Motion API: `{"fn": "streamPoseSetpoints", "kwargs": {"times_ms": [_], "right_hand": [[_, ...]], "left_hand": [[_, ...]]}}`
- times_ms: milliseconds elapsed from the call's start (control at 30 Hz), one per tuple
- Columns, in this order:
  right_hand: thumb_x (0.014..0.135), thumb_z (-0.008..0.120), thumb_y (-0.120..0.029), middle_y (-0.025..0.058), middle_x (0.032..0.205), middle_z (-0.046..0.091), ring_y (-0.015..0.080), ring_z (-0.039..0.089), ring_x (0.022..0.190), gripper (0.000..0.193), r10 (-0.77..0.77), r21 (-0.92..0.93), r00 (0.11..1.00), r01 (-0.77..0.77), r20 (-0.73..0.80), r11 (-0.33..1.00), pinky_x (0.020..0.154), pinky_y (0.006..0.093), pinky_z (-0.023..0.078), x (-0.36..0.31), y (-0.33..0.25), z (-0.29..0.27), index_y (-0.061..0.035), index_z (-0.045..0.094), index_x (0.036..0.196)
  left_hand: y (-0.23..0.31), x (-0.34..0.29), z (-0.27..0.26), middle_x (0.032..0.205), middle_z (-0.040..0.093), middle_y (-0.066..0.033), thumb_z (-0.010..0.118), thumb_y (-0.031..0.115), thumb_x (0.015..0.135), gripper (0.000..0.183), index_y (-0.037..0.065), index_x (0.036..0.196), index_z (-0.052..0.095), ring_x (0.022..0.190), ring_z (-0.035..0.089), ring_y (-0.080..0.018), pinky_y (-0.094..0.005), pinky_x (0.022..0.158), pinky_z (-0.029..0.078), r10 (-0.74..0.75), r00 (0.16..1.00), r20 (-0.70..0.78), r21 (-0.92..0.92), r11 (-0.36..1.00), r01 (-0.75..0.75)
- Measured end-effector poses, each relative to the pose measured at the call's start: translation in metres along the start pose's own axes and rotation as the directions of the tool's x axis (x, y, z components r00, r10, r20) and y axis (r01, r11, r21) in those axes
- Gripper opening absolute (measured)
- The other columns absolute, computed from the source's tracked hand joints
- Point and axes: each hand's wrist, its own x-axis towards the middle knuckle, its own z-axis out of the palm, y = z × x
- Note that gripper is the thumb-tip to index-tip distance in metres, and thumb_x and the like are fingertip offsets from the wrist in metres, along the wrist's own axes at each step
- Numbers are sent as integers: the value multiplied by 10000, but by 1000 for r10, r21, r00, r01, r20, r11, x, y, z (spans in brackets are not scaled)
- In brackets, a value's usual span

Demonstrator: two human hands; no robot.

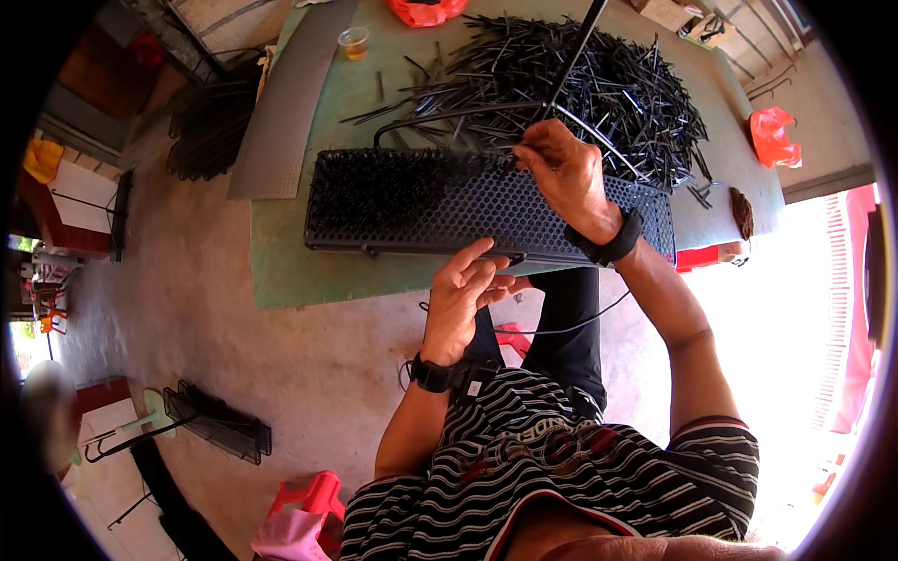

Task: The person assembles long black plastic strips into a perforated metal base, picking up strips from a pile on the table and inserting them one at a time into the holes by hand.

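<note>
A long black panel (449,210) full of round holes lies along the table's near side. Black bristle-like pieces (374,192) stand densely over its left part. Above the panel's middle, my right hand (566,173) is closed in a pinch, with what looks like a thin black strip at its fingertips, partly hidden by the fingers. My left hand (460,294) is at the panel's near edge, fingers apart and nothing seen in them. Beyond the panel spreads a big heap of loose thin black strips (608,89). A bent black metal rod frame (468,110) rises over the panel's far side.
On the green table (281,271) are a grey perforated sheet (281,122), a small cup (354,42) of amber liquid and a red plastic bag (426,9). Another red bag (774,137) hangs at right. A red stool (313,496) and black rack (220,421) stand on the floor.
</note>
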Motion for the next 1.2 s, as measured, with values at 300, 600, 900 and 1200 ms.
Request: {"fn": "streamPoseSetpoints", "kwargs": {"times_ms": [300,600,900,1200], "right_hand": [[784,620,-20,146,723,613,294,630,639,147,-186,-113,981,191,53,975,538,324,494,-2,26,17,-4,518,888],[772,620,-110,150,721,593,333,602,656,119,-183,-366,939,287,293,885,539,397,474,1,30,23,-25,557,828],[736,659,-126,159,777,620,323,609,718,176,-51,-346,971,133,234,929,612,374,487,-9,1,-49,-23,621,872],[815,626,-218,87,785,650,134,628,642,281,350,-203,808,-487,-474,849,584,272,513,-92,36,-360,-4,622,998]], "left_hand": [[0,5,-8,991,624,-126,542,148,895,326,27,1196,514,813,636,-204,-303,704,522,6,1000,23,4,1000,-6],[3,-2,-11,980,626,-125,552,149,890,325,7,1180,519,800,633,-202,-304,706,520,11,1000,-3,0,1000,-11],[51,-43,28,963,614,-140,533,126,886,340,-40,1181,501,775,621,-204,-314,699,520,213,971,105,297,926,-235],[179,-146,55,874,579,-126,588,233,846,425,-52,1146,490,703,545,-177,-314,586,489,602,715,356,568,469,-677]]}}
